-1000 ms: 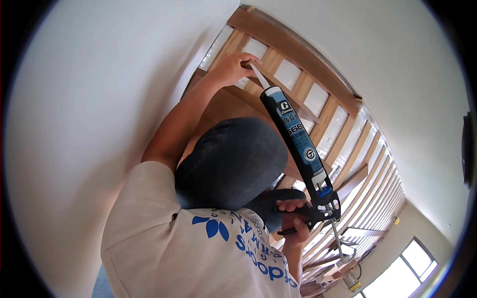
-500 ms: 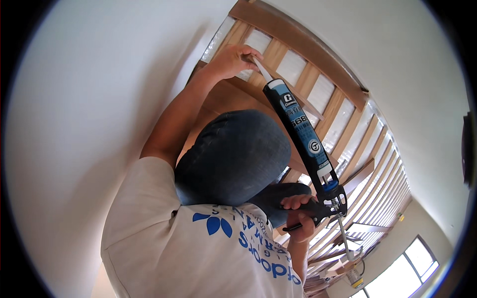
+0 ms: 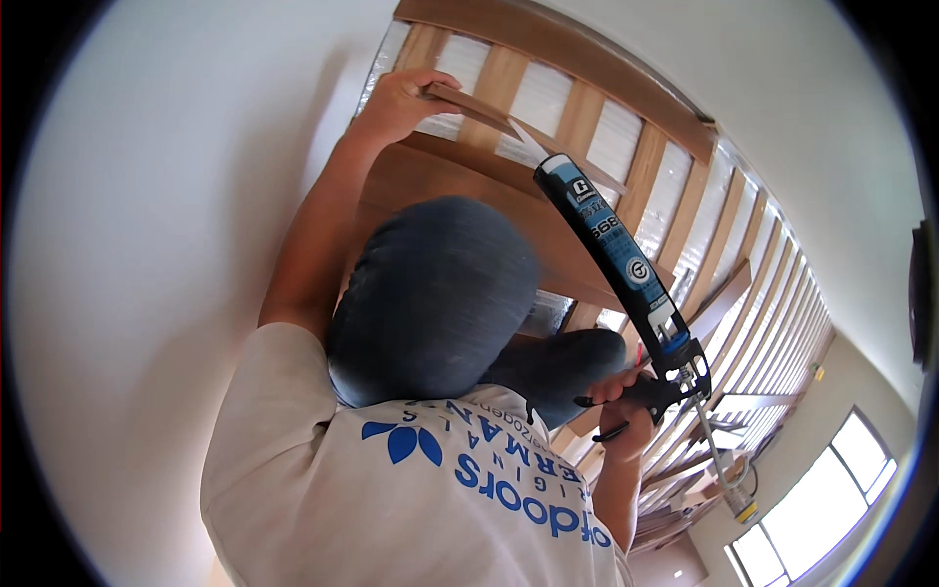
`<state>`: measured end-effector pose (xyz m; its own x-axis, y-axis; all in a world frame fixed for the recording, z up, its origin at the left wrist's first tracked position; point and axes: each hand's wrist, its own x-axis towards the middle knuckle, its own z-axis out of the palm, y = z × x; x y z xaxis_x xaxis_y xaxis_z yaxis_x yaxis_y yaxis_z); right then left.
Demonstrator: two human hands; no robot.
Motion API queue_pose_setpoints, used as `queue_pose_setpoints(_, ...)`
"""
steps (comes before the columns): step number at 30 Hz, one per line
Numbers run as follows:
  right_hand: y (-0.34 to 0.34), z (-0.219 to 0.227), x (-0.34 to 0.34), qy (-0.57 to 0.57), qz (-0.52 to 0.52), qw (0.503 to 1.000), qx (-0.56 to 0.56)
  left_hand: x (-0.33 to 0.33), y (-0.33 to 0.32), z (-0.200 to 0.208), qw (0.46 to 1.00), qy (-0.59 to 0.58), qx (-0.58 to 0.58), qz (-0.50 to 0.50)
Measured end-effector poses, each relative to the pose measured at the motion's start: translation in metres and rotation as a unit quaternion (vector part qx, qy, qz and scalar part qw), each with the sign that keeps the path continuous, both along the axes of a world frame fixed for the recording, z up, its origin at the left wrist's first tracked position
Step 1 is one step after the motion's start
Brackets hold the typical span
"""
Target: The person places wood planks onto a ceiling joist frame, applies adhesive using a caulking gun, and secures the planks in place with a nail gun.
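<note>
While the left grip [image 3: 399,104] pinches a strip [image 3: 477,109] at eleven o'clock, the right grip [image 3: 630,424] wraps a caulk gun [image 3: 599,256] at four.

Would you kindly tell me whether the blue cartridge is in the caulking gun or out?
In: the blue cartridge sits inside the caulking gun's black frame, its white nozzle protruding from the front.

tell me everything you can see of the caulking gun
The caulking gun has a black frame and carries a cartridge with a blue and black label. A tapered white nozzle points toward the upper left; its tip overlaps a thin brown wooden strip in view, but contact is unclear. A bent metallic-looking rod sticks out behind. It slants across the picture, the right hand gripping its black handle.
</note>
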<state>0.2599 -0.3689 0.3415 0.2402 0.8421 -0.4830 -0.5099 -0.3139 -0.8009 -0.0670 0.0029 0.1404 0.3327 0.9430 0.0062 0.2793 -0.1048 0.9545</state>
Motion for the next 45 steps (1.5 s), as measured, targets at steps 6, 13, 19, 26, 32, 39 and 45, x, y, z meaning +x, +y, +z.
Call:
queue_pose_setpoints(6,-0.012,-0.008,0.033,-0.016,-0.048,0.998,-0.048,-0.004,0.003,-0.016,1.000,-0.001,0.006,0.013)
queue_pose_setpoints(13,-0.016,-0.007,0.077,-0.032,-0.090,0.992,-0.079,-0.008,0.007,-0.023,0.999,0.016,-0.036,0.018)
queue_pose_setpoints(19,-0.025,-0.014,0.119,-0.009,-0.088,0.993,-0.079,-0.003,0.012,-0.021,0.996,0.016,-0.070,0.056)
queue_pose_setpoints(26,-0.031,-0.013,0.152,-0.021,-0.118,0.986,-0.119,-0.001,0.013,-0.013,0.994,0.054,-0.084,0.049)
queue_pose_setpoints(32,-0.037,-0.018,0.161,-0.022,-0.130,0.984,-0.117,0.000,0.016,-0.011,0.994,0.079,-0.064,0.038)
queue_pose_setpoints(39,-0.024,-0.012,0.147,-0.061,-0.044,0.995,-0.059,-0.002,0.024,-0.020,0.988,0.130,-0.063,0.050)
queue_pose_setpoints(45,-0.005,-0.014,0.110,0.087,0.033,0.992,0.088,-0.001,0.035,-0.021,0.982,0.181,-0.017,0.060)
